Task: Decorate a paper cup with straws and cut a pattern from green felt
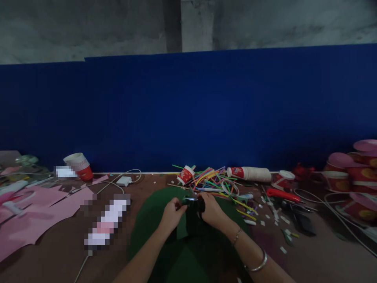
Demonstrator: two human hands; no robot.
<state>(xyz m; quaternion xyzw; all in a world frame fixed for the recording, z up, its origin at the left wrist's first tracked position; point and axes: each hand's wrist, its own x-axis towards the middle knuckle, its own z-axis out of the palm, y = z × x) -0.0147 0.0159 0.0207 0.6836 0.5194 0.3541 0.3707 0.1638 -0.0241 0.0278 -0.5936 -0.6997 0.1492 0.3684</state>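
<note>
My right hand (211, 210) is closed round dark-handled scissors (201, 204), with the blades pointing left. My left hand (173, 214) pinches a small green piece (185, 199) at the blades; its exact shape is too dark to tell. Beneath both hands lies a large dark green sheet (153, 220) with a rounded outline. Just beyond it, a heap of coloured straws (209, 179) is spread beside a tipped red and white paper cup (186, 175).
Stacked paper cups (250, 174) lie behind on the right. Further right are a red-handled tool (283, 194), cables, paper scraps and more cups (337, 177). Pink sheets (44, 208), a white adapter (124, 181) and another cup stack (79, 166) are on the left.
</note>
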